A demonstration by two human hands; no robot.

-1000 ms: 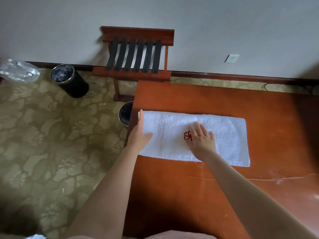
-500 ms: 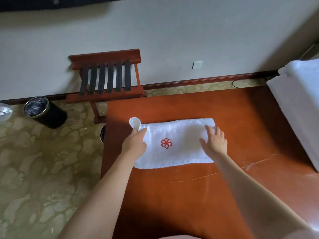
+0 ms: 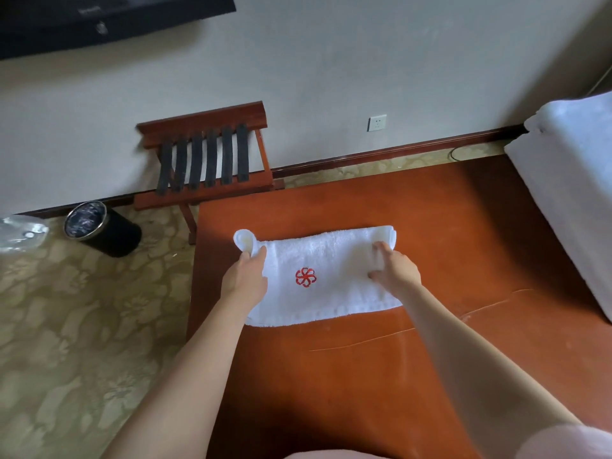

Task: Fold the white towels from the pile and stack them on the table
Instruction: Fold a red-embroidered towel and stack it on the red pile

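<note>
Standing near the towel's [image 3: 334, 256] table [image 3: 331, 376] are a rack [image 3: 205, 160] and black bin [image 3: 109, 231].

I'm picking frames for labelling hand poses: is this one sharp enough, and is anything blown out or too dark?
Head view: the right hand is smeared by motion blur, its fingers indistinct; the left hand and the red emblem read sharper; the towel is nearly blown out along its far edge; the table darkens in shadow beside the white pile.

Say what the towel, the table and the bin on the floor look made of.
Towel: probably white terry cotton, by its looped nap and soft folds. Table: reddish-brown wood or veneer, likely varnished, with a dull sheen and scratch lines. Bin: black body, shiny metal-looking rim; material unsure.
</note>
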